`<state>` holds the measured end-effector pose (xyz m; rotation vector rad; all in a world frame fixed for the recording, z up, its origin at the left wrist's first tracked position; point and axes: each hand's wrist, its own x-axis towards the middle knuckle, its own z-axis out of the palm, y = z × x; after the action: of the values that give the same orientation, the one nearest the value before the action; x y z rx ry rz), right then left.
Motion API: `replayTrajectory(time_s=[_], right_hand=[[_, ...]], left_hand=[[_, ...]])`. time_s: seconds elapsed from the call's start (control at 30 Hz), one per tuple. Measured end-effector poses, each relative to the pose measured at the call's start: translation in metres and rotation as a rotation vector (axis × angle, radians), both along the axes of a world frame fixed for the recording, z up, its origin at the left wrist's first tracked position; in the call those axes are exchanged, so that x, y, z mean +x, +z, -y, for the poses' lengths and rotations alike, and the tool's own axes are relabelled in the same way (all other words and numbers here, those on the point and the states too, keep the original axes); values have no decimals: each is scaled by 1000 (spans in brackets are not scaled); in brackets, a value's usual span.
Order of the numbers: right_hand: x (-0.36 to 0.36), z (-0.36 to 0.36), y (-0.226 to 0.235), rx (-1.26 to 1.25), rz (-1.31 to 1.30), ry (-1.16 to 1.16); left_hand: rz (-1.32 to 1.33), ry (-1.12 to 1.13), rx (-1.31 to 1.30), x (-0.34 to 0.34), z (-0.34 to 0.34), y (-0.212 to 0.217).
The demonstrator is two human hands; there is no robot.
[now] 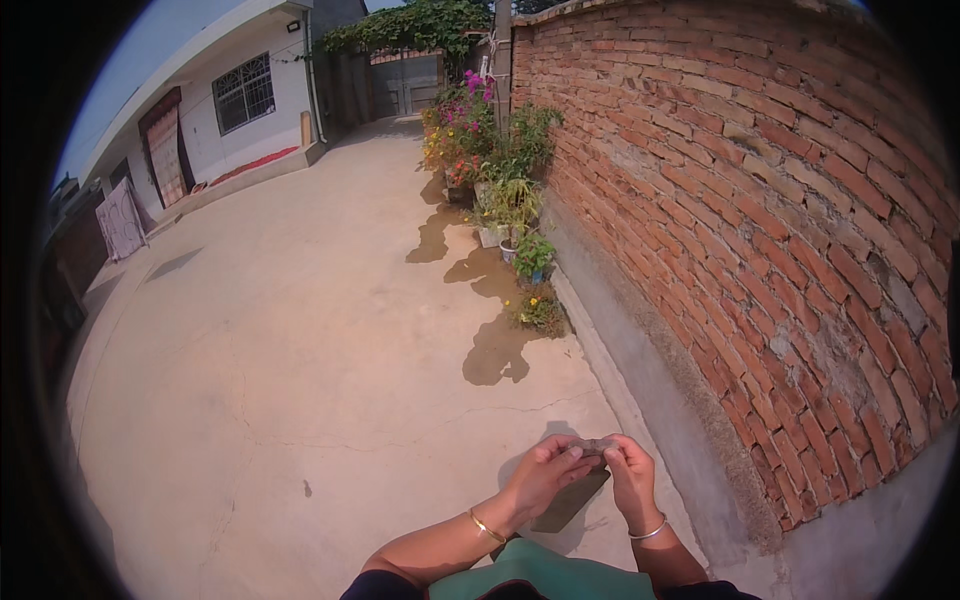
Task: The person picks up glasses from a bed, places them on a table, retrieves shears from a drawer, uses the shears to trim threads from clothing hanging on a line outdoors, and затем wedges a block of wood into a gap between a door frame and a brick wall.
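My left hand [545, 472] and my right hand [632, 482] meet low in the head view, to the right of the middle. Between their fingertips they hold a small grey-brown piece [594, 447]; its kind is too small to make out. Both hands are closed, thumbs toward each other. Beneath them a dark olive, flat-sided thing [566, 507] shows in part, its rest hidden by my hands and the green cloth [545, 572] over my lap.
A red brick wall [740, 240] with a grey concrete base [665, 430] runs along my right. Potted flowering plants [515, 200] line it, with wet patches [497, 352] beside them on the concrete ground [300, 350]. A white house [240, 110] stands far left; a grey gate [405, 82] closes the back.
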<state>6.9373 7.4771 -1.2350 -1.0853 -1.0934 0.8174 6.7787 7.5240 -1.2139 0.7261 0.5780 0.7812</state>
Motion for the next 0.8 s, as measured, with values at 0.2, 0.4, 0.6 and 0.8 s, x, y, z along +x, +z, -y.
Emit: replayTrajectory(time_s=[0.2, 0.4, 0.6, 0.8], right_hand=[[-135, -254, 34, -18, 3, 491], [-270, -488, 42, -93, 66, 800], [-376, -709, 24, -135, 85, 825], [-449, -946, 26, -189, 117, 702]], left_hand=[[116, 236, -103, -164, -190, 53], [230, 560, 76, -291, -372, 50], [111, 629, 60, -391, -594, 35], [91, 564, 30, -468, -846, 44]])
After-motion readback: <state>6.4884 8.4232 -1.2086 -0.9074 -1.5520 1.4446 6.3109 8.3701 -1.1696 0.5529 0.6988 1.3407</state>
